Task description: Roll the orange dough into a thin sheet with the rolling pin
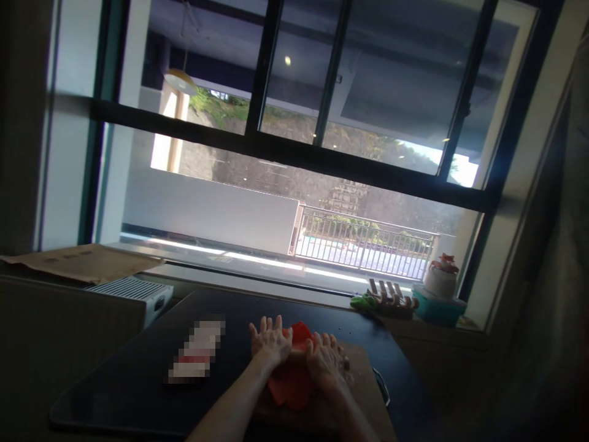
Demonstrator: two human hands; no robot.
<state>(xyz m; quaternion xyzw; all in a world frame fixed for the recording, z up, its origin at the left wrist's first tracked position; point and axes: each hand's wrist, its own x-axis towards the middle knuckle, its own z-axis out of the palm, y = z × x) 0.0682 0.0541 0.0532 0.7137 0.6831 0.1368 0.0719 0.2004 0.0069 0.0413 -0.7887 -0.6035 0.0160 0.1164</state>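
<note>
I had the left hand [271, 342] and right hand [327, 362] laid over a rolling pin [299, 355] at the lower centre of the frame, both open, fingers spread rather than wrapped around it. Beneath the pin, the red dough [292, 388] lay flat on a wooden board [363, 374] atop the dark table [133, 374].

Left hand [271, 341] and right hand [327, 361] rest on, seemingly, a rolling pin [299, 355] over red material [292, 388].
</note>
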